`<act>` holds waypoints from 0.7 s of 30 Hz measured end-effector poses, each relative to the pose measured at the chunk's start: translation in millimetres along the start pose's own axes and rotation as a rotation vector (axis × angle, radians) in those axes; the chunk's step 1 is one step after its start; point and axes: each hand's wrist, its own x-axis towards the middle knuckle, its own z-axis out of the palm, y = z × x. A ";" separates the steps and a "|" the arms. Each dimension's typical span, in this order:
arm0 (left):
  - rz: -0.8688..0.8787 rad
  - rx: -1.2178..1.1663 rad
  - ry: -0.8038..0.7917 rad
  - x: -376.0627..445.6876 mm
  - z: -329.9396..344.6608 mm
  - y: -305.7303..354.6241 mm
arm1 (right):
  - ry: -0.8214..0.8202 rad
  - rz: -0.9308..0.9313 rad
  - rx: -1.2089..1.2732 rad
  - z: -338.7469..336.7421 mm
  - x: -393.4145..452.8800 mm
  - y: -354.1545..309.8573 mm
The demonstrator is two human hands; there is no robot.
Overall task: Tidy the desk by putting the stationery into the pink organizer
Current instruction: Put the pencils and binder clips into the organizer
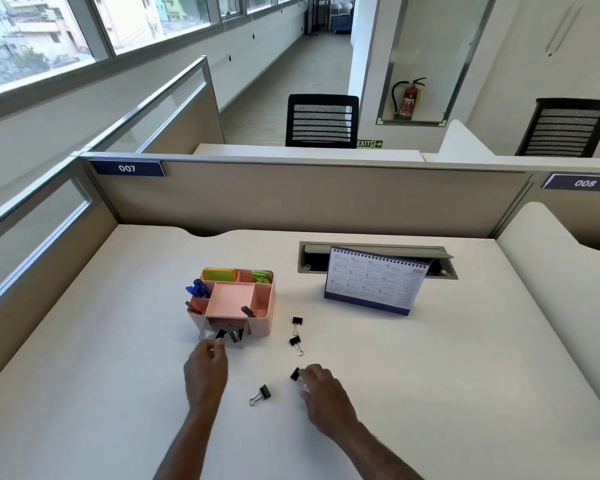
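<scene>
The pink organizer (260, 306) stands mid-desk with blue pens, green and orange sticky notes and a green clip in its back compartments. Its small clear front drawer (207, 333) is pulled out and holds black binder clips. My left hand (207, 370) is at the drawer's front, fingertips pinching a black binder clip (220, 334) over it. My right hand (321, 389) rests on the desk with its fingers closed on another black binder clip (294, 374). Three more binder clips lie loose: one (297, 321) and one (295, 341) right of the organizer, one (264, 391) between my hands.
A desk calendar (374, 282) stands at the right in front of an open cable hatch (312, 258). Beige partitions close the desk at the back and left. A black clip (248, 311) sits on the organizer's front rim.
</scene>
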 end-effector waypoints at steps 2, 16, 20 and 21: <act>-0.022 0.064 0.034 14.6 -5.0 -0.9 | -0.007 0.016 -0.039 3.0 -2.7 0.2; 0.019 0.493 -0.299 73.8 -5.1 7.5 | -0.069 0.024 -0.236 7.1 -10.9 1.4; 0.027 0.559 -0.277 71.3 -4.0 9.7 | -0.020 0.066 -0.262 3.8 -10.0 2.6; 0.028 0.574 -0.271 70.4 -3.8 10.4 | -0.011 0.076 -0.241 2.9 -10.1 2.5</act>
